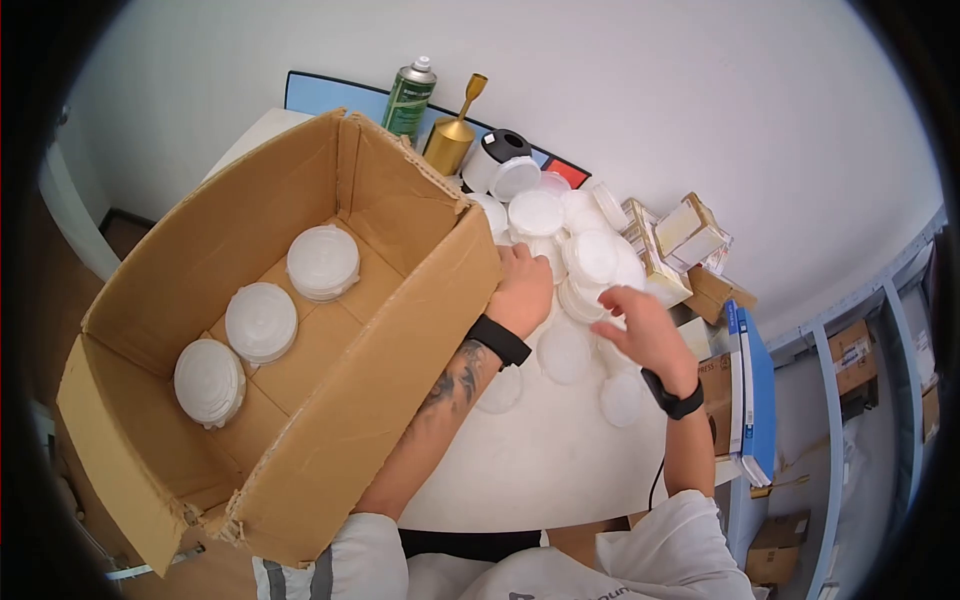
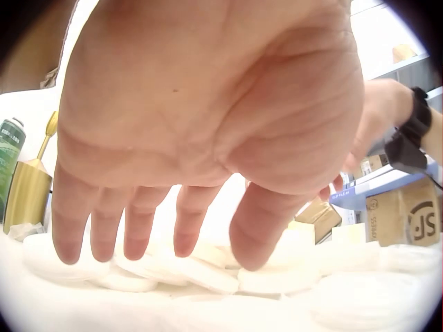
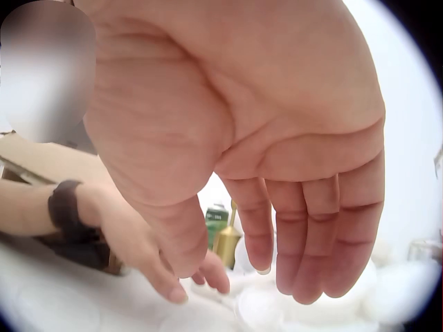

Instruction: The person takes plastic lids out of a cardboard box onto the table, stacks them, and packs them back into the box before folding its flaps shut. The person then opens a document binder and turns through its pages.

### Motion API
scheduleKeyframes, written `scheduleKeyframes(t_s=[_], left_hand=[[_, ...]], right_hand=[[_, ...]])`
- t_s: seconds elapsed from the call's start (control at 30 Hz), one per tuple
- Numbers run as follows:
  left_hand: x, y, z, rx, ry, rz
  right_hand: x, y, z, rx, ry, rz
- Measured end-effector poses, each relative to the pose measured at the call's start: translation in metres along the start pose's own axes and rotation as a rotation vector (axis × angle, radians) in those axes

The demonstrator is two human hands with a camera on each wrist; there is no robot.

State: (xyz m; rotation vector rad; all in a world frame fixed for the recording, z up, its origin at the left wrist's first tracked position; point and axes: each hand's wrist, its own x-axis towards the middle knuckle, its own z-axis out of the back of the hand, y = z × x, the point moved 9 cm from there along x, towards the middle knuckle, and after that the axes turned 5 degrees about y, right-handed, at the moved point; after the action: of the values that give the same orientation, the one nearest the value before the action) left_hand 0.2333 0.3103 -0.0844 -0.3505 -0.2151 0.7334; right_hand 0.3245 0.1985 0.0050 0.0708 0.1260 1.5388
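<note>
A pile of round white plastic lids or shallow tubs covers the back of the white table. My left hand is at the pile's left side, beside the cardboard box; the left wrist view shows its fingers spread and hanging over the white discs, holding nothing. Over the right part of the pile is my right hand, thumb apart and fingers loosely bent, with nothing in it. Three similar round white stacks stand in a row inside the open cardboard box on the left.
Behind the pile stand a green spray can, a gold bottle-shaped object and a black-and-white roll-like object. Small cartons are heaped at the back right. Blue binders stand at the table's right edge, beside shelving.
</note>
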Motion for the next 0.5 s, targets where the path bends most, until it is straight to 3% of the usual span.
scheduleKeyframes(t_s=[0.07, 0.13, 0.17, 0.23, 0.3, 0.5], left_hand=[[0.007, 0.006, -0.027, 0.084, 0.045, 0.027], [0.009, 0.014, -0.047, 0.082, -0.023, 0.108], [0.007, 0.017, -0.051, 0.107, 0.094, 0.168], [0.004, 0.014, -0.042, 0.093, 0.141, 0.152], [-0.002, 0.01, -0.033, 0.001, 0.204, 0.142], [-0.007, -0.015, -0.024, 0.12, 0.22, 0.015]], right_hand=[[-0.023, -0.018, -0.038, -0.054, 0.074, -0.002], [-0.041, -0.006, -0.061, -0.05, 0.056, 0.137], [-0.046, -0.007, -0.07, -0.036, 0.041, 0.13], [-0.054, -0.003, -0.08, -0.093, -0.021, 0.209], [-0.058, -0.004, -0.082, -0.079, -0.04, 0.197], [-0.075, -0.002, -0.046, 0.092, -0.131, 0.134]])
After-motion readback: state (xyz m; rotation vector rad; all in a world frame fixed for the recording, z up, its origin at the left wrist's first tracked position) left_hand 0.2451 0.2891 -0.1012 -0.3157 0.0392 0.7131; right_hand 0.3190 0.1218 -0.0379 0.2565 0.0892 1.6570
